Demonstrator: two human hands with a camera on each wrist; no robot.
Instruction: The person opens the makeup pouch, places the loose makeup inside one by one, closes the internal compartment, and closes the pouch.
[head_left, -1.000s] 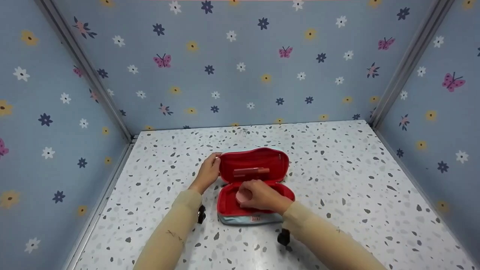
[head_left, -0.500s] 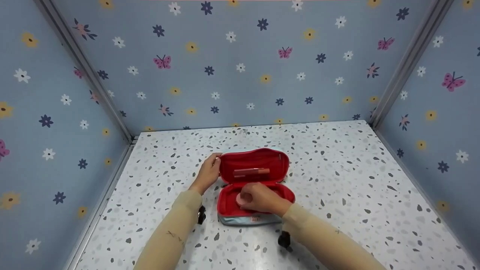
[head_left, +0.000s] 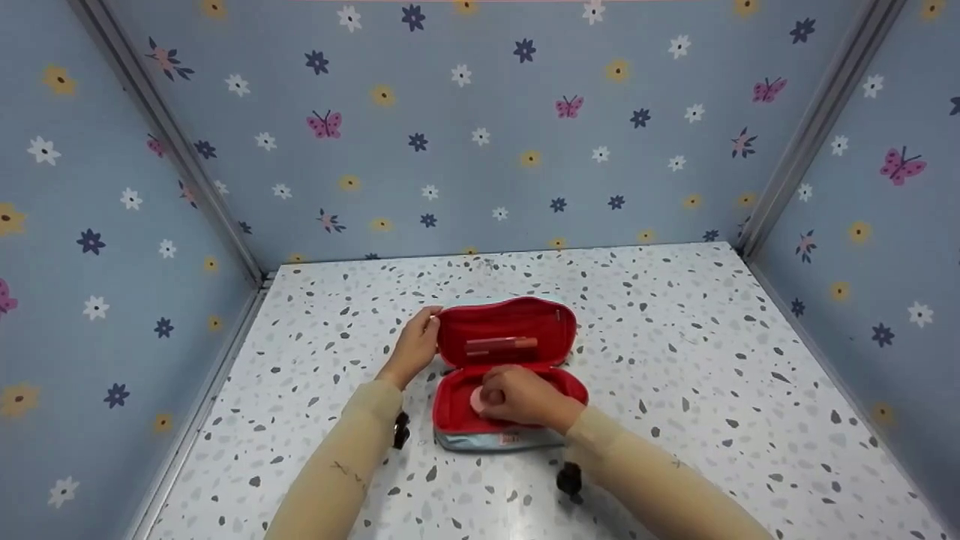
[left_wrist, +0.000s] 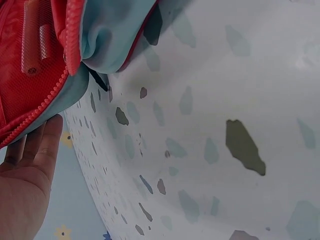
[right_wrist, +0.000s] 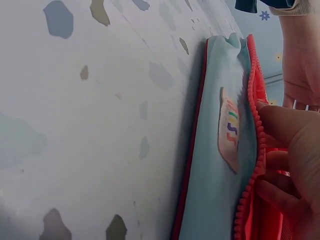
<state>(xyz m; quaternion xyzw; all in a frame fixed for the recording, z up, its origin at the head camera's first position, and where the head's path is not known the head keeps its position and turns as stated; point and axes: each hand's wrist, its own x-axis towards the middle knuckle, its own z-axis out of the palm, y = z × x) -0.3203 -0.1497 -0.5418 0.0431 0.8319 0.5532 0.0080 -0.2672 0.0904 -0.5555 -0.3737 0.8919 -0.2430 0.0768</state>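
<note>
A pencil case (head_left: 480, 440), light blue outside with a red lining, lies unzipped and spread flat on the table. My left hand (head_left: 414, 346) holds the left edge of its raised lid (head_left: 547, 319); in the left wrist view the fingers (left_wrist: 47, 145) lie behind that lid. Inside the lower half, my right hand (head_left: 525, 394) pinches a small round pink thing (head_left: 478, 401), whose kind I cannot tell. The right wrist view shows curled fingers (right_wrist: 280, 192) inside the case, with the pink thing hidden. Slim reddish pen-like sticks (head_left: 501, 345) sit in the lid's mesh pocket.
The speckled white table (head_left: 675, 360) extends around the case on all sides. Blue flowered panels (head_left: 480, 172) enclose it at the back and both sides, joined by grey metal posts (head_left: 795, 127). A pale label (right_wrist: 230, 130) is on the case's front.
My right hand has lowered slightly into the case with the pink thing. The left hand stays at the lid's edge.
</note>
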